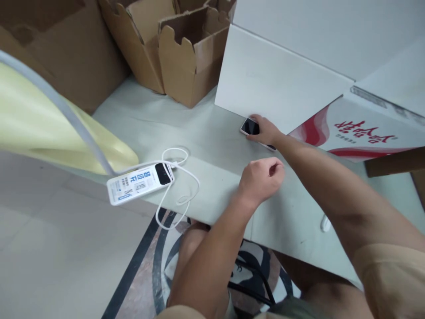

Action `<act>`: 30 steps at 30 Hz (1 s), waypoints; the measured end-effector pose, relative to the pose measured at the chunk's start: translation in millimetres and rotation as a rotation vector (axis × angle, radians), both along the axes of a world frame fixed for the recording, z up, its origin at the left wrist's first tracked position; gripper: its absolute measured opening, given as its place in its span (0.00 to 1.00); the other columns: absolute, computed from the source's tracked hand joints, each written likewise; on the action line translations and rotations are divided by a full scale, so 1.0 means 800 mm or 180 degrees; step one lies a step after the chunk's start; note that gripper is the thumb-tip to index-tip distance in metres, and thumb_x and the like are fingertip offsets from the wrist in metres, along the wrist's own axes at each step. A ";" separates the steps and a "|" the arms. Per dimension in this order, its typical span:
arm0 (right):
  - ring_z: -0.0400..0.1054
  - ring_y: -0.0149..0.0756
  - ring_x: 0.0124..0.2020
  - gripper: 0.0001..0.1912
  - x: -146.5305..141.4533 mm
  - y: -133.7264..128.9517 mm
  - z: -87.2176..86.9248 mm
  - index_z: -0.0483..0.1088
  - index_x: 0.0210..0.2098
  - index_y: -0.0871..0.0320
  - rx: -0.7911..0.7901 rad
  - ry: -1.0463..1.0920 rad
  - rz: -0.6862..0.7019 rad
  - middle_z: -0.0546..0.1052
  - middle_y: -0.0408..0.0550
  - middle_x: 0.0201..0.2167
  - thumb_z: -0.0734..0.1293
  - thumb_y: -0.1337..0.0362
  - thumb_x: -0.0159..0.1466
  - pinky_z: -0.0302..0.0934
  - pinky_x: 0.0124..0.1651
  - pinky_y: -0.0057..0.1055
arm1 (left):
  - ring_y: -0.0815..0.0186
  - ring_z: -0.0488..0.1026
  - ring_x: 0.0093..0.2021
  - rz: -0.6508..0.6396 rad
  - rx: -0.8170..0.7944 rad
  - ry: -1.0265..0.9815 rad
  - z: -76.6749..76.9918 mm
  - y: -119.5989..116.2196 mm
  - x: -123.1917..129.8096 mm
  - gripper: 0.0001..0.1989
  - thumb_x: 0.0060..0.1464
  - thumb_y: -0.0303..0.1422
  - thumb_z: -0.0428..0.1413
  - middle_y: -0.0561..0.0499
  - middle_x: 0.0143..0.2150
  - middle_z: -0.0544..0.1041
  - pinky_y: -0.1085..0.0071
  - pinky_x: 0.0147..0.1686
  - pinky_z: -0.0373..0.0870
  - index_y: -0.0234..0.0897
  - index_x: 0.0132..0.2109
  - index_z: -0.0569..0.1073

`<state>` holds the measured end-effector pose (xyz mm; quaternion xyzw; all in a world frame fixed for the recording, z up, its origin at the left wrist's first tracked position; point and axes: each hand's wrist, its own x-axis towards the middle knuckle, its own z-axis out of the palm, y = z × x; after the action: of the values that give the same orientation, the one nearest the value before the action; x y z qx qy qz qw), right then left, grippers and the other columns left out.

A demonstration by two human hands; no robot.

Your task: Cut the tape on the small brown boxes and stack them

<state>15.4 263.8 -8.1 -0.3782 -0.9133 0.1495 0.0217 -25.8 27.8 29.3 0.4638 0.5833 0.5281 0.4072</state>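
My right hand (264,128) reaches forward with its fingers around a smartphone (249,126) that has a black screen and a pale edge. The phone is at the table surface, close to the foot of a large white box (265,75), and my palm covers its middle. Nearer to me, my left hand (260,179) is curled into a loose fist above the table. A small dark hollow shows at its thumb side, with no object visible inside. To the left, a white power bank (139,184) with blue lettering and a dark display end has a white cable (195,177) looping from it.
Open cardboard boxes (179,57) stand at the back left of the cloth-covered table (212,146). A white box with red lettering (365,128) is at right. A small white object (325,223) lies near my right forearm. A smooth pale-yellow object (59,124) juts in from the left.
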 end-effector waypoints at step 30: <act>0.66 0.36 0.25 0.03 0.016 -0.160 0.132 0.68 0.30 0.51 0.1694 0.1956 0.0723 0.73 0.44 0.27 0.65 0.67 0.60 0.61 0.29 0.37 | 0.56 0.68 0.60 0.3414 0.1937 0.0747 -0.004 -0.023 -0.076 0.18 0.59 0.36 0.54 0.41 0.56 0.70 0.55 0.64 0.63 0.37 0.55 0.70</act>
<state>28.3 136.1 97.4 -0.1942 -0.9070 0.0157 0.3733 -86.2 9.7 26.2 0.2566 0.5992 0.7469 -0.1313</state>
